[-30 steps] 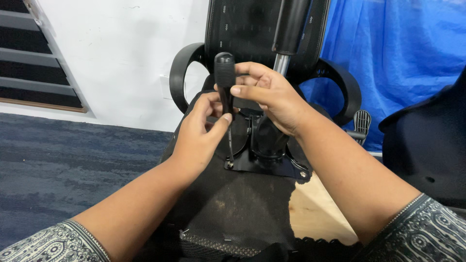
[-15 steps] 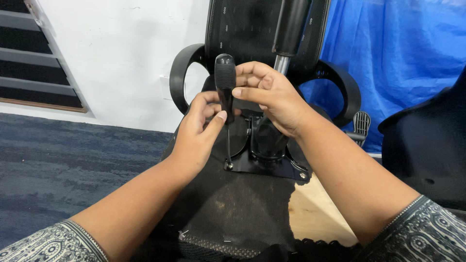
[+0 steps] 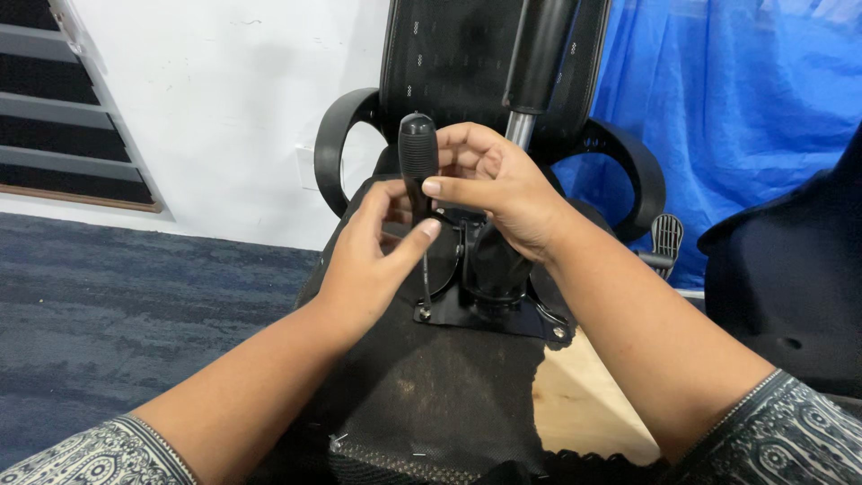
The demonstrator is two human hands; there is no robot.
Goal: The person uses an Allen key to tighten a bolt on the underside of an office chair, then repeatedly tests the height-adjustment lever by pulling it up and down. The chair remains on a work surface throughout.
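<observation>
1. Screwdriver [image 3: 418, 171] stands upright, tip on a screw [image 3: 424, 313] at the corner of the metal plate [image 3: 489, 314] under the upturned chair seat [image 3: 431, 377].
2. Looks light, stiff; ribbed black handle prob. gives good grip. Thin shaft could slip off the screw, so best held at the handle.
3. Left hand [image 3: 373, 260]: fingers wrapped round the lower handle, thumb up.
4. Right hand [image 3: 498, 189]: fingers pinch the handle higher up, wrist bent over the plate.

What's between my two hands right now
In the head view, the black screwdriver handle stands upright between the left hand and right hand, both gripping it.
</observation>
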